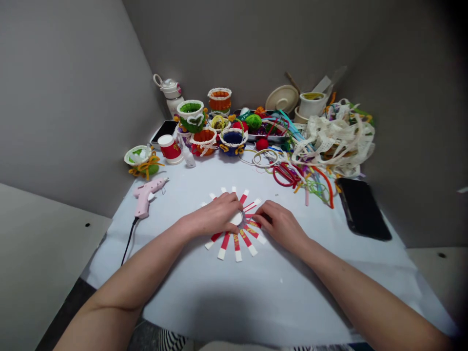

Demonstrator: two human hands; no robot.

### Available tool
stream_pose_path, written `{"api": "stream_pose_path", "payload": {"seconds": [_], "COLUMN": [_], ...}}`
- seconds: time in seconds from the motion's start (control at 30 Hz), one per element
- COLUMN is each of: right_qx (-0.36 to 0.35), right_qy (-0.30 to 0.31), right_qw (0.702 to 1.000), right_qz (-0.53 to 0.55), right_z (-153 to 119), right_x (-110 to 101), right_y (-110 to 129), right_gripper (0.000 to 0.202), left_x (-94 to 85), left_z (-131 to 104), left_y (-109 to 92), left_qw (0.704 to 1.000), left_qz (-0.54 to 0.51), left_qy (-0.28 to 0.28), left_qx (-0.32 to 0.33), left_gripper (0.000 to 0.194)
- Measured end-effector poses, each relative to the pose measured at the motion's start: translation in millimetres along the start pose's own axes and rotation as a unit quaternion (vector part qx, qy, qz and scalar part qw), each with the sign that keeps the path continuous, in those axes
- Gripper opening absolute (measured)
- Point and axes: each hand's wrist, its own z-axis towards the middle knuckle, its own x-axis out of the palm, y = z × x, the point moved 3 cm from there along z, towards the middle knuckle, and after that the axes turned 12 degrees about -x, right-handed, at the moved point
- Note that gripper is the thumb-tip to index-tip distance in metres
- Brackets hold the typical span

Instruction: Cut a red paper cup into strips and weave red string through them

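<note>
A paper cup cut into strips (246,237) lies splayed flat on the white table, its red and white strips fanning out like rays round a pale round base. My left hand (221,213) reaches over its left side, fingers and thumb curved about the base and holding it down. At the right side, my right hand (280,222) has thumb and forefinger pinched together at one of the strips. Some strips on the left are hidden under my left hand.
A pink glue gun (148,195) with a black cord lies left. Small yarn-covered pots (234,141) stand at the back, near a red paper cup (170,148). Red-handled scissors (286,175), lace trim (329,139) and a black phone (361,207) are right.
</note>
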Motion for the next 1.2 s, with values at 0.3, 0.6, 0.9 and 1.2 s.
{"api": "stream_pose_path", "payload": {"seconds": [0.3,0.6,0.9,1.2], "right_qx": [-0.071,-0.140,-0.181,-0.125], "right_qy": [0.032,0.135,0.239,0.173], "right_qw": [0.997,0.981,0.954,0.972], "right_qz": [0.022,0.015,-0.018,-0.095], "right_z": [-7,-14,-29,-30], "right_x": [-11,-22,-8,-18], "right_y": [15,37,49,32], "right_gripper": [0.016,0.021,0.025,0.025], "left_x": [-0.8,4.4,3.6,3.8], "left_z": [5,7,4,5], "left_y": [7,7,3,1], "left_qw": [0.998,0.999,0.998,0.997], "left_qz": [-0.035,-0.042,-0.044,-0.054], "left_qy": [0.019,0.004,0.038,0.040], "left_qx": [0.056,0.020,0.035,0.028], "left_gripper": [0.029,0.030,0.030,0.030]}}
